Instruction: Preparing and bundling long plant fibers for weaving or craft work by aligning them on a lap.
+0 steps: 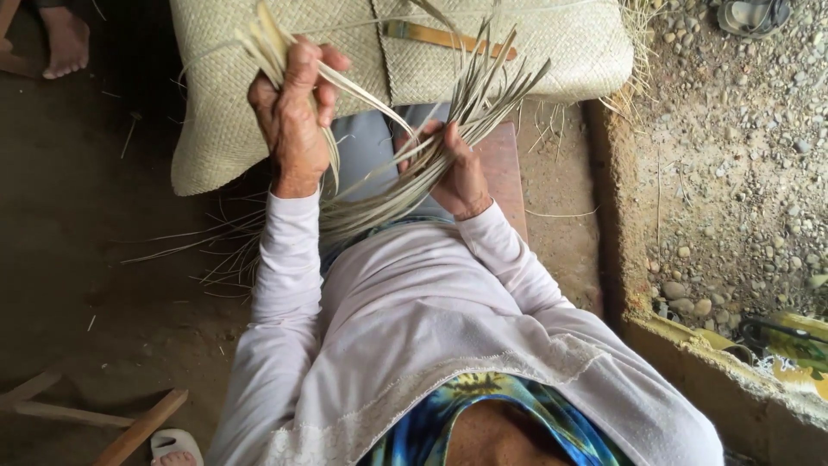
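With your left hand point(293, 121) and right hand point(455, 168) each clenched on pale fibre strips point(388, 194), keep the bundles parted above the woven mat point(216, 129).

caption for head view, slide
Left hand and right hand grip dried leaf strips above a woven mat.

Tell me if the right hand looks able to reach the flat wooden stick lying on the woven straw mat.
Probably yes, but not freely: the right hand is closed on a bundle of dried leaf strips. The flat wooden stick lies uncovered on the woven straw mat just beyond it.
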